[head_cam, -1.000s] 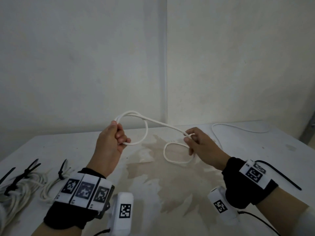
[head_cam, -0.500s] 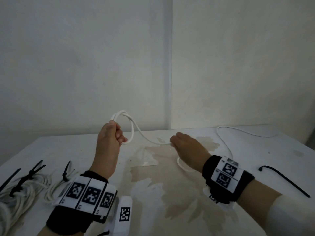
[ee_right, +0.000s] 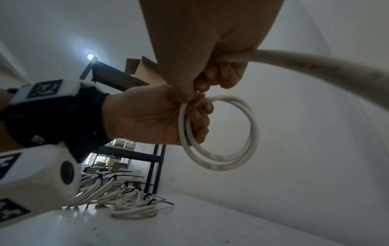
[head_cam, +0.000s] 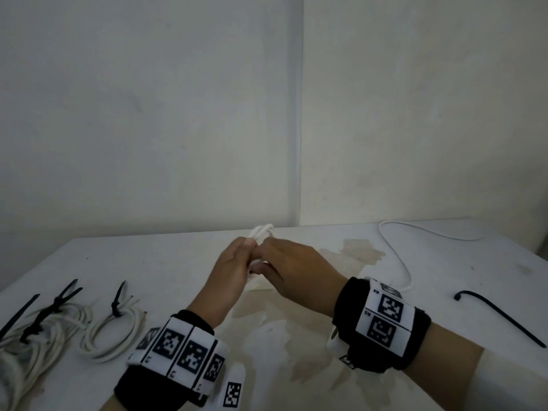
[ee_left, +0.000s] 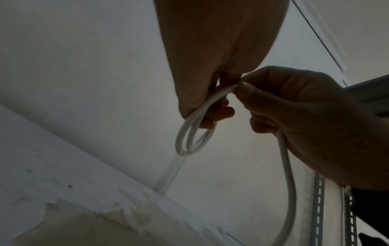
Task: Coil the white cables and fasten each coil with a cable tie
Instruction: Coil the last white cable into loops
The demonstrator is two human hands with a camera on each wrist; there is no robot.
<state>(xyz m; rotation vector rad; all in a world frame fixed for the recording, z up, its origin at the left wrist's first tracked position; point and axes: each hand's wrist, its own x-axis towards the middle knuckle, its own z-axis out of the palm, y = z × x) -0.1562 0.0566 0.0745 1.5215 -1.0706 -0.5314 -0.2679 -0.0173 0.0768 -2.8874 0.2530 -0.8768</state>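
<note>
Two loops of white cable (ee_right: 219, 131) are gathered so far, and they are gripped in the curled fingers of the left hand (head_cam: 229, 269), while the running length is pinched by the right hand (head_cam: 295, 269) pressed close against it above the table (head_cam: 166, 262). Much of this cable is yet to be wound: its loose tail (head_cam: 397, 256) is seen trailing across the far right of the table. A loose black cable tie (head_cam: 501, 320) is left lying to the right, presumably for this coil. Finished coils (head_cam: 112, 333) (each cinched with a black tie) are laid at the left. From the head view the loops are almost wholly hidden behind the hands; their count and roundness are shown only by the wrist views.
</note>
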